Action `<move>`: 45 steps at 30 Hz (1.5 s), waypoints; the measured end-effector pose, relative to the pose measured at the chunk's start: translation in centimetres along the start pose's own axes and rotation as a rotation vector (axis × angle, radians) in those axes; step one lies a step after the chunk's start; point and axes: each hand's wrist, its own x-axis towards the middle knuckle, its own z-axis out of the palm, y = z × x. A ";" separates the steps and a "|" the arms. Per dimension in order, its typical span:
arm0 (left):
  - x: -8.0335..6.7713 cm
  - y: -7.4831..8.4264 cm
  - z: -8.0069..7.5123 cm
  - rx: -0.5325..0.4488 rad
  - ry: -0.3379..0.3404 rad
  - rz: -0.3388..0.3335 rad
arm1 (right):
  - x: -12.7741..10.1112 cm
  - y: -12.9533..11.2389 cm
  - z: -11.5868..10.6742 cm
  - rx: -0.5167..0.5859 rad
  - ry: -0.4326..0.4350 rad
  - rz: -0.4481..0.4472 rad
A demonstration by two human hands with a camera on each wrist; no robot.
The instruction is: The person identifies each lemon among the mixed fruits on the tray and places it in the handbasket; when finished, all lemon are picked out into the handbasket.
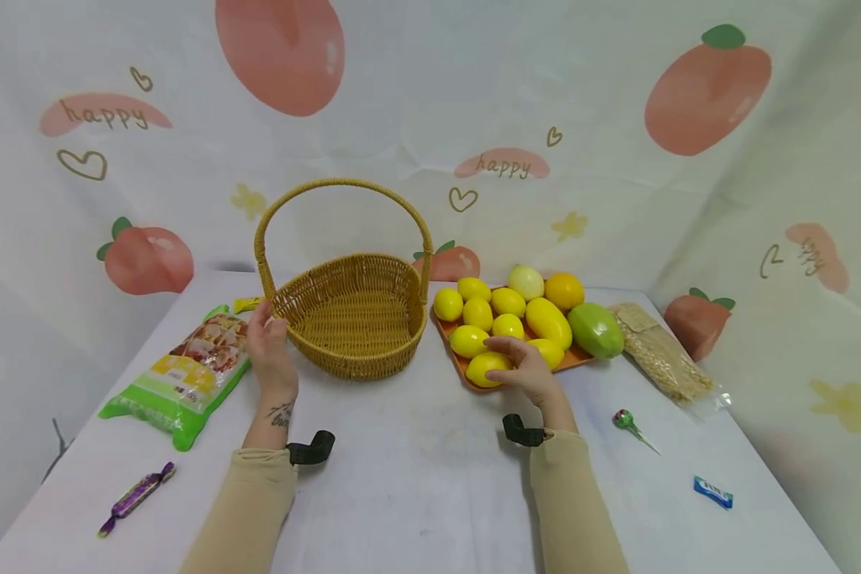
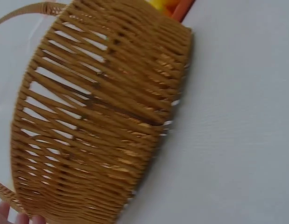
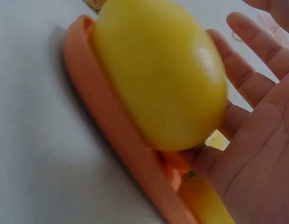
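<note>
Over by the bench's left edge lies a green and yellow snack bag (image 1: 179, 373), with a purple wrapped candy (image 1: 136, 497) near the front left corner. Toward the right edge, a clear packet of pale grain (image 1: 658, 351) lies just beside the tray; nearer the front sits a lollipop (image 1: 627, 422), and a small blue wrapped sweet (image 1: 713, 491) lies near the front right corner. Behind it all hangs a white backdrop (image 1: 617, 199) printed with peaches, hearts and "happy".
</note>
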 end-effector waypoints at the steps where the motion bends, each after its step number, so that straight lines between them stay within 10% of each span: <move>1: -0.1 -0.2 0.0 0.009 -0.003 -0.035 | -0.1 0.1 0.0 0.002 0.003 0.009; 10: -0.6 -1.2 0.3 0.118 -0.079 -0.245 | -0.9 -1.0 0.5 -0.035 -0.004 0.014; 27: -0.5 -2.2 0.3 0.151 -0.084 -0.271 | 0.1 1.4 0.6 -0.162 -0.032 0.105; 45: -0.5 -2.3 0.2 0.122 -0.081 -0.263 | 3.2 -6.5 5.7 0.330 0.048 -0.062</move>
